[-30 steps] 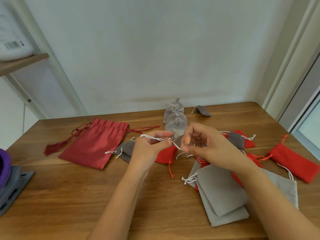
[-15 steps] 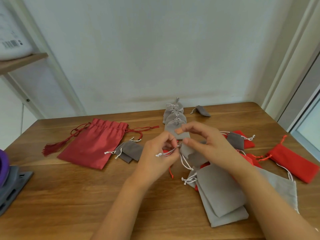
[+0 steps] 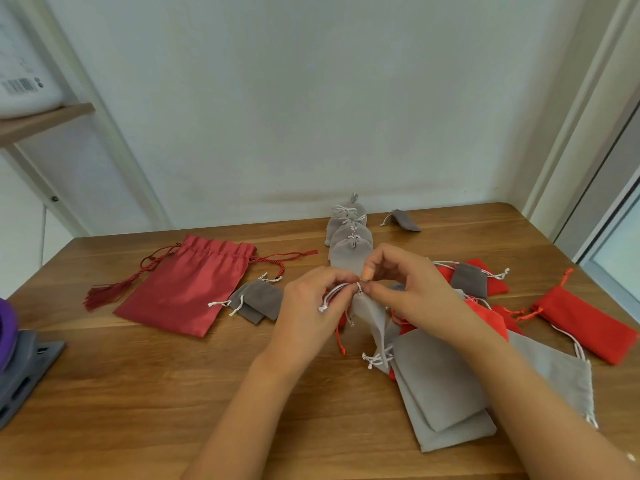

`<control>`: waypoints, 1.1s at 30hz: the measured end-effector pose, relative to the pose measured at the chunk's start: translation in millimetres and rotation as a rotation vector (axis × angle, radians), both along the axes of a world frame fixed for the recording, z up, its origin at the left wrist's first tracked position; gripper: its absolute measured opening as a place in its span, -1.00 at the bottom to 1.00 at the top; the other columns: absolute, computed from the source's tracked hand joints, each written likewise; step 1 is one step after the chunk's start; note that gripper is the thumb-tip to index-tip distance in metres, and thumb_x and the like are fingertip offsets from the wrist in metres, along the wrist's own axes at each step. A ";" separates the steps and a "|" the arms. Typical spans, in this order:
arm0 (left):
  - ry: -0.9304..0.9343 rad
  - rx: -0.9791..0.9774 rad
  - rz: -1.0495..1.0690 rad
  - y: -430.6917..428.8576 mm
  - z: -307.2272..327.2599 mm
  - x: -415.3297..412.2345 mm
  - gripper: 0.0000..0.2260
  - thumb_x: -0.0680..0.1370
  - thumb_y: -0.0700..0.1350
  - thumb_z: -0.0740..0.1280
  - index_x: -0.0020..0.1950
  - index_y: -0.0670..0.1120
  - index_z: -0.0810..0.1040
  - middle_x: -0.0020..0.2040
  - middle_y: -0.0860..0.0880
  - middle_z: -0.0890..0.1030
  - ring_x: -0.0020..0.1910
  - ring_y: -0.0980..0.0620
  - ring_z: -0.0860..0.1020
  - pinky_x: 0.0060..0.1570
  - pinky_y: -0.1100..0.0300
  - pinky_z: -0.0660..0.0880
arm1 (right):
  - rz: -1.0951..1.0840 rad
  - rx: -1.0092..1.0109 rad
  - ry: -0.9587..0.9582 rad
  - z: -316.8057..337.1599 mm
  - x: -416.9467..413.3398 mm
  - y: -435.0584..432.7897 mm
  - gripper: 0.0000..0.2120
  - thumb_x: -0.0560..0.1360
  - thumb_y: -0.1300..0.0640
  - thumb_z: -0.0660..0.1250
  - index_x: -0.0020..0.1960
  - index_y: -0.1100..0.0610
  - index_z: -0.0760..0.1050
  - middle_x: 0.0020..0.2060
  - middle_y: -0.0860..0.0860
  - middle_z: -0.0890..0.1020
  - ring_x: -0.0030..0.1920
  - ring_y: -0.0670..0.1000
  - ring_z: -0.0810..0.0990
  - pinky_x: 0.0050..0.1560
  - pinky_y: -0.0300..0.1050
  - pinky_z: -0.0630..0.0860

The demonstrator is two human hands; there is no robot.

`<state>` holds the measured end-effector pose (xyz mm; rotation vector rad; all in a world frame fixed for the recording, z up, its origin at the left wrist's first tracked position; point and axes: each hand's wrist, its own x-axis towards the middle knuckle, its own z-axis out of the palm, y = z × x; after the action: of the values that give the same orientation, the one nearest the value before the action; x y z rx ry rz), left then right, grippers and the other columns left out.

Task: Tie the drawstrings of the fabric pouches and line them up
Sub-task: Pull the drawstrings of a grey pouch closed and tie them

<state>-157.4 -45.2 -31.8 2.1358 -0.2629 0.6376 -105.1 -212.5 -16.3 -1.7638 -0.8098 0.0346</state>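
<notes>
A small grey pouch (image 3: 370,315) hangs above the table's middle, held by its white drawstrings (image 3: 334,292). My left hand (image 3: 310,308) pinches the strings on the left of the pouch's neck. My right hand (image 3: 412,289) pinches them at the neck, fingertips against the left hand's. Behind the hands a row of tied grey pouches (image 3: 349,237) runs toward the wall. Flat grey pouches (image 3: 440,386) and red pouches (image 3: 585,322) lie at the right under my right forearm.
A large dark-red pouch with a tassel (image 3: 188,284) lies at the left, two small dark grey pouches (image 3: 258,299) beside it. One grey pouch (image 3: 405,220) sits alone at the back. A grey and purple object (image 3: 15,362) stands at the table's left edge.
The hands have come together: the left hand moved right, and the strings that were stretched apart are now gathered at the pouch's neck. The pouch hangs lower in front of the hands.
</notes>
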 end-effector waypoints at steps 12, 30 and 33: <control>-0.108 0.038 -0.024 1.6 -0.4 -1.2 -0.86 0.53 -0.08 0.34 -0.01 -0.11 0.62 -0.09 0.08 0.61 -0.05 0.22 0.56 -0.08 0.39 0.47 | 0.034 0.128 0.270 4.6 2.1 -1.9 -0.80 0.43 0.42 0.40 -0.09 0.18 0.46 -0.19 0.04 0.71 -0.14 -0.03 0.66 -0.06 -0.18 0.57; -0.200 -0.036 0.016 0.6 -8.1 2.1 -0.83 0.48 -0.10 0.39 -0.05 -0.16 0.70 -0.12 -0.03 0.69 -0.08 0.17 0.63 -0.05 0.31 0.53 | -0.157 -0.006 -0.043 3.6 -4.4 3.2 -0.74 0.38 0.39 0.44 -0.21 0.13 0.40 -0.28 0.06 0.66 -0.20 -0.01 0.65 -0.18 -0.28 0.54; -0.172 0.006 0.032 -1.1 -5.4 2.7 -0.86 0.48 -0.10 0.41 -0.06 -0.13 0.70 -0.15 0.00 0.68 -0.10 0.19 0.61 -0.06 0.38 0.49 | -0.165 -0.044 -0.073 4.0 -4.8 1.6 -0.73 0.37 0.38 0.44 -0.21 0.10 0.40 -0.30 -0.01 0.62 -0.22 -0.08 0.62 -0.22 -0.36 0.48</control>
<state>-154.7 -46.3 -37.1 2.0966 -0.3252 0.8412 -109.8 -210.9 -12.3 -1.8767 -0.7180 -0.1228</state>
